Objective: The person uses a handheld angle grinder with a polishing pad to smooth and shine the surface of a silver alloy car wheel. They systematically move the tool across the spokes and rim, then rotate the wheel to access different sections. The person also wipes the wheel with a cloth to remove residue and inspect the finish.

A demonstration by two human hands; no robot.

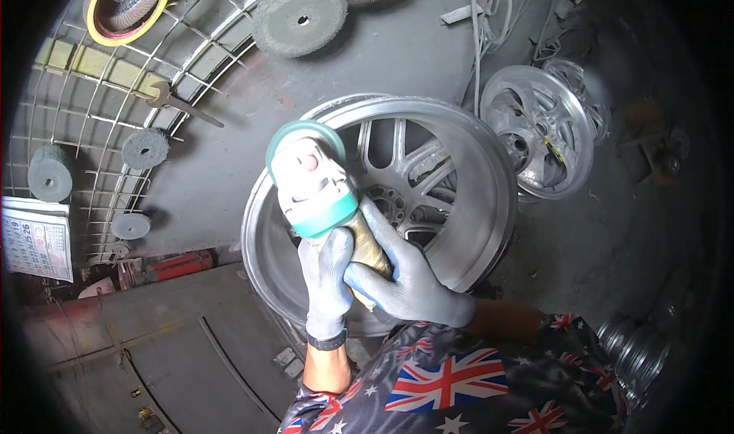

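Both my hands wear grey gloves and are closed on an angle grinder with a white and green head. My left hand wraps the near left side of its tan, wrapped body, thumb along the top. On the other side, my right hand grips the same body, its thumb reaching across toward the left one. A green disc edge shows around the far end of the grinder. Under the tool is a large silver alloy wheel, its spokes facing up; the grinder hides part of its left side.
At left, a wire mesh rack carries several abrasive discs and a wrench. A large grey disc is at the top. More alloy wheels stand at right. A paper calendar and a red tool are at left.
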